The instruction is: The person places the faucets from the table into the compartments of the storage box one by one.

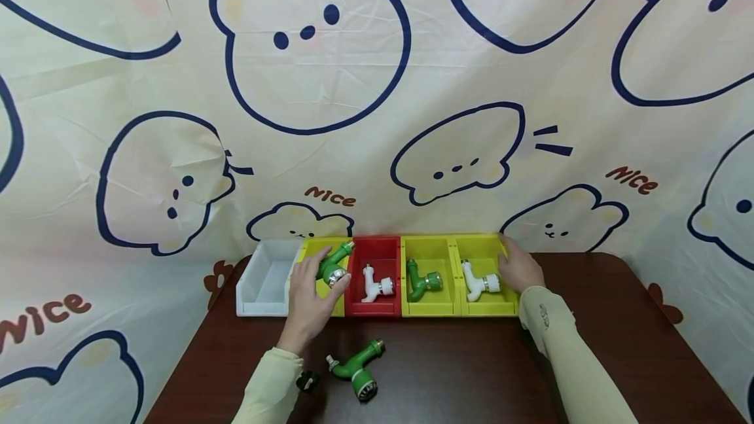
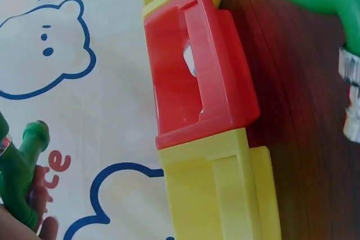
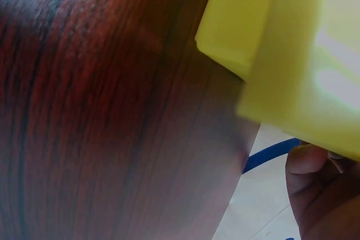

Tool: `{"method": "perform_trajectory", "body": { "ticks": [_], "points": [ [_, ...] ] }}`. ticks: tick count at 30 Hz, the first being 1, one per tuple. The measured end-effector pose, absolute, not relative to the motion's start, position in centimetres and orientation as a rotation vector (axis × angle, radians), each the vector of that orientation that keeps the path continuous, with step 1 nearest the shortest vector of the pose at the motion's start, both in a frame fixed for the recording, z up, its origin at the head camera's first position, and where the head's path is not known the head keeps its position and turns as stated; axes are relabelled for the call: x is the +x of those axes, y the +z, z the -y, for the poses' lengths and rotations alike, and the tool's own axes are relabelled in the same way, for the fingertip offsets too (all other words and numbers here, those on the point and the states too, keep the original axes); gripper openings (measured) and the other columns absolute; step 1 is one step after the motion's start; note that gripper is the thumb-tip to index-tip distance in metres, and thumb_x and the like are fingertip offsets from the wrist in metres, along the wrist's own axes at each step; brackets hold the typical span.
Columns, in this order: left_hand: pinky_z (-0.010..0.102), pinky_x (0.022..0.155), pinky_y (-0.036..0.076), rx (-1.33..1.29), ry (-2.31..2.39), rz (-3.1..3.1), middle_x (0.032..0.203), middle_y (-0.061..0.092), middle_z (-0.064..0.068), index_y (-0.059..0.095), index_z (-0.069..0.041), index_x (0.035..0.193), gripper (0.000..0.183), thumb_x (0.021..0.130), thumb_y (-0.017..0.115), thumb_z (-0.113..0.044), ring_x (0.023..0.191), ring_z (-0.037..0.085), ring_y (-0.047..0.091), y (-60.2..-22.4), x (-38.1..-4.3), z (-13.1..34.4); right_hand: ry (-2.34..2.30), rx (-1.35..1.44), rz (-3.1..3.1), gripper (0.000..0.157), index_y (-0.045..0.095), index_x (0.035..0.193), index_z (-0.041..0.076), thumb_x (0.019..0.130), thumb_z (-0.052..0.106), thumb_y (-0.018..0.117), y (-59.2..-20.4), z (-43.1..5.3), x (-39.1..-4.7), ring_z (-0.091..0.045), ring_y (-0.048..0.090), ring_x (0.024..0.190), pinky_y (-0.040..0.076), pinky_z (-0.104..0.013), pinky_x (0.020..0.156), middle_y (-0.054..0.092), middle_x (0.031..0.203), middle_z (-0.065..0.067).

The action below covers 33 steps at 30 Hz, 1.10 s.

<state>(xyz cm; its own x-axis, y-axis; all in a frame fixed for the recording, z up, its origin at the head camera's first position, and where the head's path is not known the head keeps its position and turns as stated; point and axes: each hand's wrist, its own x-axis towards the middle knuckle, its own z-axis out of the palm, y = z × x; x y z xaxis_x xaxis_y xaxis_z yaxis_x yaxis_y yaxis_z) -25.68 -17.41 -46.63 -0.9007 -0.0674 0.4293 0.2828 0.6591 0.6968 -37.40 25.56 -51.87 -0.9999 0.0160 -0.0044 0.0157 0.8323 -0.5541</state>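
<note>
My left hand (image 1: 309, 296) holds a green faucet (image 1: 336, 265) with a silvery knob, over the left yellow bin (image 1: 338, 306). In the left wrist view, the held faucet (image 2: 19, 175) shows at the lower left with fingers around it. My right hand (image 1: 521, 267) grips the right wall of the far-right yellow bin (image 1: 501, 306); in the right wrist view, its thumb (image 3: 306, 158) is against that bin's edge. A white faucet (image 1: 480, 281) lies in this bin. Another green faucet (image 1: 355, 368) lies on the table near my left wrist.
The bins stand in a row against a cartoon-printed cloth (image 1: 365, 169). A white bin (image 1: 265, 307) is at the left end. The red bin (image 1: 374, 309) contains a white faucet (image 1: 377, 284); the middle yellow bin (image 1: 430, 308) contains a green one. Beneath is a dark wooden table (image 1: 459, 371).
</note>
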Motion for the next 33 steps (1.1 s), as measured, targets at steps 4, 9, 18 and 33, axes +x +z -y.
{"method": "perform_trajectory", "body": {
  "ticks": [4, 9, 18, 33],
  "points": [
    [0.057, 0.108, 0.036, -0.186, -1.138, 2.445, 0.143, 0.056, 0.012, 0.053, -0.017, 0.15, 0.068, 0.09, 0.071, -0.044, 0.127, 0.028, 0.042, -46.8, -25.8, 17.5, 0.907, -0.026, 3.009, 0.058, 0.024, 0.165, 0.008, 0.109, 0.022, 0.035, -52.0, -25.6, -37.5, -0.05, 0.046, 0.14, 0.04, -0.067, 0.11, 0.037, 0.163, -0.026],
    [0.059, 0.109, 0.043, -0.193, -1.191, 2.47, 0.143, 0.053, 0.013, 0.047, -0.018, 0.155, 0.07, 0.093, 0.07, -0.043, 0.125, 0.03, 0.05, -46.8, -25.8, 17.6, 0.918, -0.032, 3.011, 0.058, 0.023, 0.165, 0.009, 0.109, 0.022, 0.036, -52.0, -25.7, -37.6, -0.05, 0.045, 0.14, 0.039, -0.067, 0.111, 0.036, 0.163, -0.026],
    [0.059, 0.102, 0.052, -0.145, -1.156, 2.544, 0.141, 0.048, 0.011, 0.05, -0.035, 0.15, 0.068, 0.089, 0.078, -0.04, 0.125, 0.032, 0.053, -46.5, -25.7, 17.6, 0.917, -0.035, 3.004, 0.058, 0.024, 0.165, 0.009, 0.109, 0.022, 0.036, -52.1, -25.6, -37.6, -0.05, 0.048, 0.138, 0.041, -0.067, 0.109, 0.038, 0.162, -0.027],
    [0.052, 0.093, 0.056, 0.006, -0.92, 2.532, 0.137, 0.05, 0.016, 0.068, -0.016, 0.138, 0.063, 0.084, 0.084, -0.045, 0.117, 0.036, 0.057, -47.7, -27.1, 18.6, 0.911, -0.036, 3.01, 0.058, 0.024, 0.165, 0.009, 0.109, 0.022, 0.036, -52.0, -25.6, -37.6, -0.05, 0.049, 0.137, 0.042, -0.066, 0.108, 0.038, 0.162, -0.027]
  ]
}}
